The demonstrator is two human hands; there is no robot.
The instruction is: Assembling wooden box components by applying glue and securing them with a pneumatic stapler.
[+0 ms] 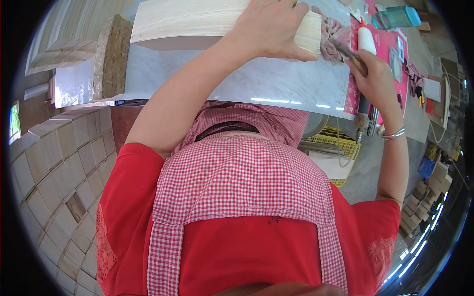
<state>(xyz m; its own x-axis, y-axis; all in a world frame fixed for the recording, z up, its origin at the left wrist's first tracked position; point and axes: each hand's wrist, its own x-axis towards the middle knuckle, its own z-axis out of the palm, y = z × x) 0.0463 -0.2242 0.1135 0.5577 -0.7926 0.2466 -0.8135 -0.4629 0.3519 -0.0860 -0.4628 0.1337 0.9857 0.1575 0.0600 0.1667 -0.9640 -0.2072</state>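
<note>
A long pale wooden box [182,22] lies across the worktable's light marbled top [237,84]. Over its right end my left hand [271,29] is closed, the thumb along the near edge and the fingers across the upper side. In my right hand [373,79] is a wooden-handled tool [351,55] with a dark metal end; its exact kind is unclear. That metal end points at a crumpled pinkish cloth [332,37], just right of the box. I cannot tell whether the two touch.
A rough brown block [112,56] stands left of the box, near stacked pale boards [74,34]. On a pink mat to the right are a white bottle [366,39] and a teal bottle [397,18]. More stacked wood [64,163] rises at the lower left. A yellow crate [340,138] sits below.
</note>
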